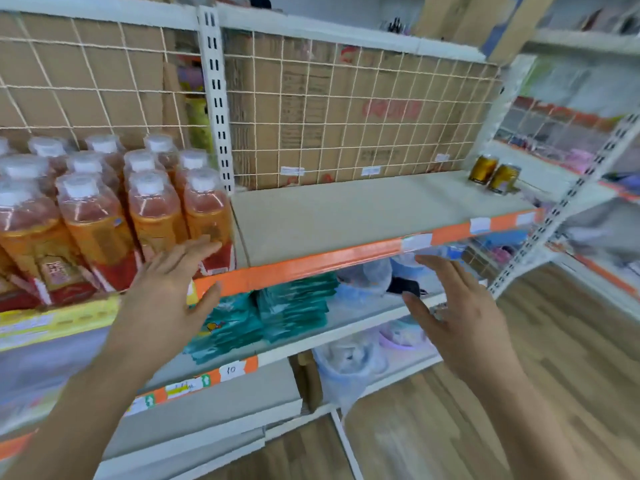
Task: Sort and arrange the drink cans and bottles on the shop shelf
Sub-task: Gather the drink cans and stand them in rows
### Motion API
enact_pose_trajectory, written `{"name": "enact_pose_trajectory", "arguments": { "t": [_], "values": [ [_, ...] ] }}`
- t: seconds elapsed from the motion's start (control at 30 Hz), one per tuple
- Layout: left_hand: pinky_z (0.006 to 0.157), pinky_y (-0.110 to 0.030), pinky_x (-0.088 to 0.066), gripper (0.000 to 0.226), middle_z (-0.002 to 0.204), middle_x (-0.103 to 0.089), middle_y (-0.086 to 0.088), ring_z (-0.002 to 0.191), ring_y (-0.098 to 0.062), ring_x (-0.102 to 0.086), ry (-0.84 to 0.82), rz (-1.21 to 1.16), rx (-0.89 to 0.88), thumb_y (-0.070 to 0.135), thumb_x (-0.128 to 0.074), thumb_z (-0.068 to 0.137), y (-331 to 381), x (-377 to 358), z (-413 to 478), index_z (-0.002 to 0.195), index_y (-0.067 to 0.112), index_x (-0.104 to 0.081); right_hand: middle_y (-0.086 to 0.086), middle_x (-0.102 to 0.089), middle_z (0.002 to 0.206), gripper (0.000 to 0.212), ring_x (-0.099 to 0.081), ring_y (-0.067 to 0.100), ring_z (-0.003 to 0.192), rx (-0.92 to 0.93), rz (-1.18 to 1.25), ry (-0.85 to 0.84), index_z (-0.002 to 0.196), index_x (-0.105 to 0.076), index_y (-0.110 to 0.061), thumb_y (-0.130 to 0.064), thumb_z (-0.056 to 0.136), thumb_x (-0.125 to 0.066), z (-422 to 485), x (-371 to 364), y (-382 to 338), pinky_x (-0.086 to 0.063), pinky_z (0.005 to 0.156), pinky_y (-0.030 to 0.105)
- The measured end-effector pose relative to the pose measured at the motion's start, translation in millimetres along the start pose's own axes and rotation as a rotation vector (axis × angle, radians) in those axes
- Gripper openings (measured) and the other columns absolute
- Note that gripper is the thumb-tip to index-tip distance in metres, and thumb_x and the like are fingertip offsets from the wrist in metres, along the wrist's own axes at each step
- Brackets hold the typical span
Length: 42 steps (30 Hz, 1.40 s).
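The shelf board is a pale, bare surface edged along its front by an orange price strip. Behind it stands a white wire mesh with brown cardboard boxes stacked on the far side.

A dense block of drink bottles fills the board's left end, up to the slotted white upright. All stand upright with long axes vertical and white caps on top, over orange liquid and red-and-gold labels, in rows running from the front edge to the back.

The left hand reaches in from below the front edge with straight, spread fingers. Its fingertips lie over the lower label of the front bottle nearest the upright, and it grips nothing; whether they press on the bottle cannot be told. The right hand hovers just before the front edge, well apart from the bottles, flat and open, palm turned left, holding nothing.

Two gold cans stand upright side by side at the board's back right corner, far from both hands.

On the shelf below lie teal packets and blurred plastic-wrapped goods. The floor is wood-patterned, and more shelving runs along the right.
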<state>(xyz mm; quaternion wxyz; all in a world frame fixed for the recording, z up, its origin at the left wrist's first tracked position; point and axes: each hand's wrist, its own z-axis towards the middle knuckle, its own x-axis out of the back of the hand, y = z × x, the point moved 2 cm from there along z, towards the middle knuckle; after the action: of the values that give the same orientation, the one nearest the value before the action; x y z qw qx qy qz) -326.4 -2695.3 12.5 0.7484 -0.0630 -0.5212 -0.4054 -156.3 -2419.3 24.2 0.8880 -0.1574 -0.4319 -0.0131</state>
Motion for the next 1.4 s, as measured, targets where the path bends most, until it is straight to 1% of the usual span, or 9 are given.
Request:
{"name": "enact_pose_trajectory", "arguments": {
  "t": [0.1,0.3,0.43,0.57,0.73,0.93,1.03,1.13,1.4],
  "values": [
    [0.092,-0.05,-0.044,0.057,0.125,-0.058,-0.012,0.111,-0.037,-0.056,-0.031,-0.022,-0.079,0.043,-0.036,0.082,42.2,-33.0,25.6,0.123,0.009,-0.056,0.002,-0.063,0.107,0.049,-0.049,0.016,0.09,-0.077,-0.026,0.034,0.119,-0.056,-0.017,-0.046,0.081,-0.044,-12.5,25.9,49.4,-0.035,0.066,0.027],
    [0.093,-0.051,-0.044,0.056,0.129,-0.057,-0.009,0.112,-0.032,-0.057,-0.019,-0.062,-0.17,0.043,-0.036,0.08,145.0,-102.9,70.5,0.122,0.012,-0.057,0.0,-0.062,0.105,0.049,-0.057,0.021,0.091,-0.162,-0.093,0.046,0.118,-0.058,-0.017,-0.047,0.081,-0.045,-23.6,75.4,162.5,-0.041,0.068,0.029],
    [0.094,-0.049,-0.043,0.055,0.129,-0.057,-0.009,0.112,-0.031,-0.056,-0.044,-0.067,-0.19,0.044,-0.037,0.08,204.7,-146.3,90.8,0.122,0.015,-0.056,-0.001,-0.062,0.106,0.042,-0.051,0.015,0.092,-0.223,-0.138,0.059,0.117,-0.058,-0.017,-0.039,0.082,-0.055,-33.8,96.4,231.1,-0.036,0.071,0.029],
    [0.095,-0.049,-0.043,0.056,0.128,-0.057,-0.01,0.111,-0.032,-0.056,-0.05,-0.057,-0.188,0.044,-0.036,0.08,244.2,-172.8,106.6,0.121,0.012,-0.058,-0.001,-0.062,0.107,0.04,-0.062,0.026,0.088,-0.261,-0.126,0.031,0.117,-0.056,-0.018,-0.036,0.081,-0.058,-39.4,104.4,286.5,-0.039,0.071,0.03],
    [0.095,-0.043,-0.038,0.058,0.129,-0.057,-0.008,0.112,-0.027,-0.052,-0.073,-0.017,-0.191,0.043,-0.036,0.079,273.8,-199.4,126.4,0.121,0.012,-0.058,0.001,-0.062,0.106,0.04,-0.061,0.03,0.092,-0.34,-0.13,0.014,0.117,-0.057,-0.016,-0.027,0.081,-0.07,-39.3,101.7,340.7,-0.037,0.073,0.032],
    [0.094,-0.036,-0.034,0.055,0.128,-0.057,-0.007,0.112,-0.021,-0.048,-0.118,-0.053,-0.207,0.041,-0.037,0.078,289.8,-243.7,168.8,0.123,0.015,-0.056,-0.002,-0.06,0.107,0.04,-0.049,0.017,0.071,-0.397,-0.09,0.005,0.118,-0.056,-0.018,-0.031,0.082,-0.068,-22.6,90.9,388.0,-0.034,0.073,0.03],
    [0.094,-0.033,-0.032,0.055,0.127,-0.058,-0.009,0.111,-0.018,-0.045,-0.119,-0.081,-0.228,0.042,-0.038,0.08,300.6,-272.1,201.8,0.122,0.012,-0.056,-0.011,-0.056,0.105,0.039,-0.048,0.014,0.072,-0.395,-0.088,0.011,0.117,-0.055,-0.021,-0.038,0.083,-0.062,0.3,86.4,414.8,-0.036,0.072,0.029],
    [0.095,-0.037,-0.036,0.056,0.129,-0.056,-0.008,0.113,-0.02,-0.047,-0.105,-0.1,-0.22,0.044,-0.037,0.082,309.9,-297.6,243.5,0.123,0.013,-0.056,-0.009,-0.057,0.104,0.04,-0.052,0.017,0.074,-0.405,-0.095,0.021,0.118,-0.056,-0.019,-0.026,0.082,-0.069,35.9,80.4,445.0,-0.036,0.073,0.029],
    [0.095,-0.047,-0.041,0.058,0.131,-0.055,-0.006,0.115,-0.028,-0.054,-0.098,-0.107,-0.211,0.048,-0.034,0.082,328.9,-344.9,355.2,0.125,0.015,-0.055,-0.002,-0.06,0.108,0.037,-0.049,0.018,0.067,-0.346,-0.111,0.078,0.118,-0.056,-0.019,-0.031,0.084,-0.065,149.4,54.6,509.8,-0.036,0.068,0.028]
  ]
}}
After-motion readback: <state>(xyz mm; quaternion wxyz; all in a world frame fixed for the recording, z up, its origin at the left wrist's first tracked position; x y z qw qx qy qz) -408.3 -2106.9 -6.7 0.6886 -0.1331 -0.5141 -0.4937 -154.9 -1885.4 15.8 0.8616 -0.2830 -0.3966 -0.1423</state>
